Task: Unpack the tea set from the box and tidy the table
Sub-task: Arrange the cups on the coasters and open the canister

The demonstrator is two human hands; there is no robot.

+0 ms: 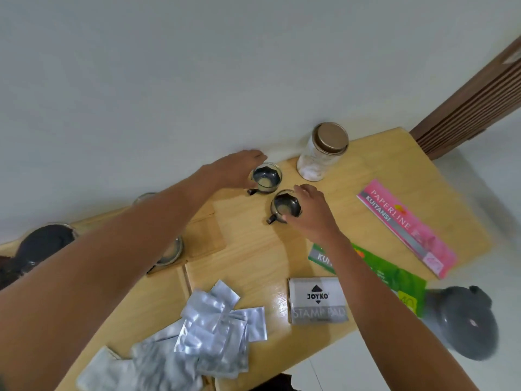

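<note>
Two small glass teacups with dark handles stand on the wooden table near the wall. My left hand wraps around the far cup from its left side. The near cup is gripped from the right by my right hand. A third glass cup stands on a wooden tray, partly hidden under my left forearm. At the far left sits a dark round teapot.
A glass jar with a brown lid stands right of the cups. Several silver foil sachets lie at the near edge, beside a stamp pad tin. Pink and green receipt books lie at the right. A grey stool stands past the table edge.
</note>
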